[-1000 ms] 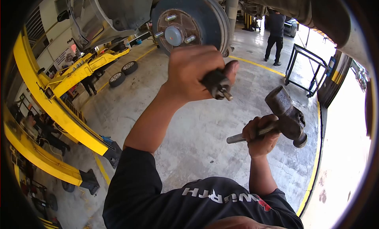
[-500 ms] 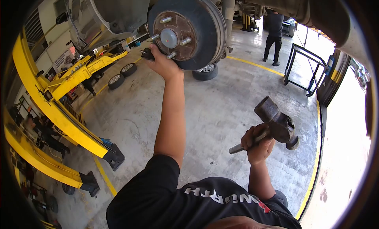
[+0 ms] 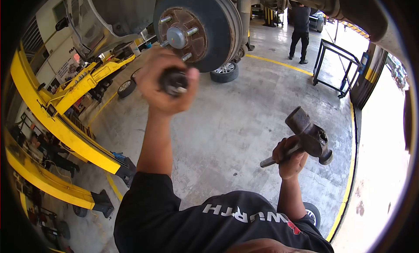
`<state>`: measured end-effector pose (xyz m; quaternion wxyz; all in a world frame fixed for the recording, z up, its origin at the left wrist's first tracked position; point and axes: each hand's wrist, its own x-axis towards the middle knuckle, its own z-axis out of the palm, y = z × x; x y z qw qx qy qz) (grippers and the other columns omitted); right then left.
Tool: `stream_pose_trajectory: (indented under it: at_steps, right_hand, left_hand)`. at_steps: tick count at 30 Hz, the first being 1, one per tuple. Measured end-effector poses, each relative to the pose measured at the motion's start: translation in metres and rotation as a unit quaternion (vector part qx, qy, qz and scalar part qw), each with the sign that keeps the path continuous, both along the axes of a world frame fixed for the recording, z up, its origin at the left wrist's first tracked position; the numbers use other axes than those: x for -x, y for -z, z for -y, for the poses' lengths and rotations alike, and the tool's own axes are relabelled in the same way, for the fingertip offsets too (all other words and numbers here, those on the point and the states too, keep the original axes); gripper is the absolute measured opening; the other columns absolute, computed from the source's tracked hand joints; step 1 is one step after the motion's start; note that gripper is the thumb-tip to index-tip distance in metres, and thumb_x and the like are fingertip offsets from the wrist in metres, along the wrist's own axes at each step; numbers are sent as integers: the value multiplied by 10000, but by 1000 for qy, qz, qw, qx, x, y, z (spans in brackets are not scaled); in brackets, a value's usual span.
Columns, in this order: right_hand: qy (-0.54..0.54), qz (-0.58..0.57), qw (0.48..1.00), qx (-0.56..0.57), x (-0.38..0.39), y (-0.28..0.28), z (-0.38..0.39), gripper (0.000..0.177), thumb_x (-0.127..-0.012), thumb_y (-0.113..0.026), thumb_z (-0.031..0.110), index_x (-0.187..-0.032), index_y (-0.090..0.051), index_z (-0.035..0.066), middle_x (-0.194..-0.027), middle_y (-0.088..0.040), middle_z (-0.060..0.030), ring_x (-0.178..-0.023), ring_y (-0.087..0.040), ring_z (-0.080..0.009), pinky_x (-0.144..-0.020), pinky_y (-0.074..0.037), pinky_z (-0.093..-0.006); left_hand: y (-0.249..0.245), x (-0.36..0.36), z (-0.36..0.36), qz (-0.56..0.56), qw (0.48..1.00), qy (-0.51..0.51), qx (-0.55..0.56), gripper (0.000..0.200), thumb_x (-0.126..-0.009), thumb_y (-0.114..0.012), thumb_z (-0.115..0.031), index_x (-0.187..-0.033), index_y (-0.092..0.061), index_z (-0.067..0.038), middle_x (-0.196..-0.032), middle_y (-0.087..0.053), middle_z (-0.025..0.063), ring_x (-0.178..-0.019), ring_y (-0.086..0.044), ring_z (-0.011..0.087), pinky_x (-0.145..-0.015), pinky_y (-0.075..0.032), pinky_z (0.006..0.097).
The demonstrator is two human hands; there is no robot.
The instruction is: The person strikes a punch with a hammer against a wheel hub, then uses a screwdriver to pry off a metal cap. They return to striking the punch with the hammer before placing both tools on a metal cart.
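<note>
My left hand [image 3: 168,85] is raised in front of the lower left of a brake drum [image 3: 214,35], closed round a short black cylindrical object [image 3: 173,81]. Motion blur hides what kind of object it is. Rusty metal surrounds the drum's round hub cap [image 3: 176,37], with several wheel studs [image 3: 192,31] sticking out. Lower down on the right, my right hand [image 3: 291,159] grips a ball-peen hammer [image 3: 312,137] by its handle close to the head. The worn steel head points up and to the right, and the handle end juts out to the left.
Yellow lift arms [image 3: 65,126] run along the left side. A wheel [image 3: 224,72] lies on the floor below the drum. At the back stands a person [image 3: 300,30] in dark clothes, near a black metal cart frame [image 3: 338,70]. Vehicle underbody parts [image 3: 364,17] hang overhead on the right.
My left hand has come away from the drum's studs, moving down and toward me with the black object. My right hand and the hammer have shifted only slightly. The view has tilted a little.
</note>
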<state>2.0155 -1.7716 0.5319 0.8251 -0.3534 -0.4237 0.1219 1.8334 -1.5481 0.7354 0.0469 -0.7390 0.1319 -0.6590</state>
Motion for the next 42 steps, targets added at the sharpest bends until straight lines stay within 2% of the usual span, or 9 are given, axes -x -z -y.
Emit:
stream_pose_trajectory:
  at_steps: [1,3,6,12,15,23,27,39,42]
  right_hand:
    - [-1,6,1000,4,-1,-3,-1,673,-919,-508,718,-957,-449,49,-598,-420,-33,-434,-394,-123,-393,-352,-271]
    - [-5,-7,1000,-6,1,-6,-5,670,-921,-511,715,-965,-450,50,-598,-419,-31,-436,-394,-121,-396,-352,-272]
    - [-18,-15,999,-24,5,-10,-9,661,-924,-518,709,-979,-450,54,-596,-416,-27,-434,-390,-121,-400,-353,-273]
    - [-42,11,999,-12,6,-8,-8,666,-926,-513,707,-1008,-450,49,-626,-423,-30,-452,-412,-126,-403,-363,-277]
    - [-35,9,999,2,7,-6,-5,674,-929,-507,706,-1020,-453,41,-646,-427,-35,-460,-421,-128,-402,-363,-278]
    - [-30,-22,999,-6,5,-3,-5,662,-941,-539,664,-958,-463,7,-636,-459,-54,-449,-432,-106,-402,-372,-249]
    - [-40,6,999,7,2,-1,-4,643,-954,-505,665,-1010,-460,26,-708,-437,-42,-484,-431,-123,-396,-368,-274]
    - [-58,20,998,15,9,-4,-10,624,-975,-491,636,-1003,-460,13,-762,-448,-48,-515,-444,-110,-396,-375,-263]
    - [-62,21,998,15,9,-2,-11,620,-978,-490,632,-995,-460,13,-762,-447,-51,-512,-438,-109,-397,-374,-261]
  left_hand:
    - [4,-14,19,-83,995,-22,-53,228,-741,-783,-173,-724,-586,-61,-666,-560,68,-628,-545,205,-590,-444,323]
    - [16,-42,37,-124,982,-76,-124,286,-667,-828,-217,-659,-573,-89,-632,-560,49,-568,-539,250,-503,-438,325]
    - [13,-70,20,-128,982,-78,-116,285,-654,-835,-224,-673,-584,-90,-644,-593,46,-571,-571,237,-507,-464,337]
    - [1,-83,3,-106,976,-145,-121,353,-494,-832,-271,-736,-605,-150,-693,-634,3,-676,-639,205,-543,-519,352]
    - [0,-88,1,-98,979,-126,-125,274,-643,-832,-232,-683,-583,-123,-648,-612,24,-594,-605,223,-506,-485,340]
    - [-3,-87,3,-86,980,-137,-114,251,-668,-812,-263,-682,-594,-138,-618,-599,21,-579,-612,226,-504,-498,350]
    - [-5,-83,9,-73,982,-143,-101,229,-711,-800,-267,-688,-607,-145,-596,-595,15,-564,-608,229,-495,-495,356]
    - [-7,-85,4,-86,977,-155,-119,237,-656,-815,-253,-689,-604,-151,-611,-608,15,-581,-623,222,-492,-488,359]
    - [-6,-88,4,-83,978,-149,-121,282,-702,-800,-242,-648,-559,-104,-610,-601,31,-552,-600,233,-486,-465,345]
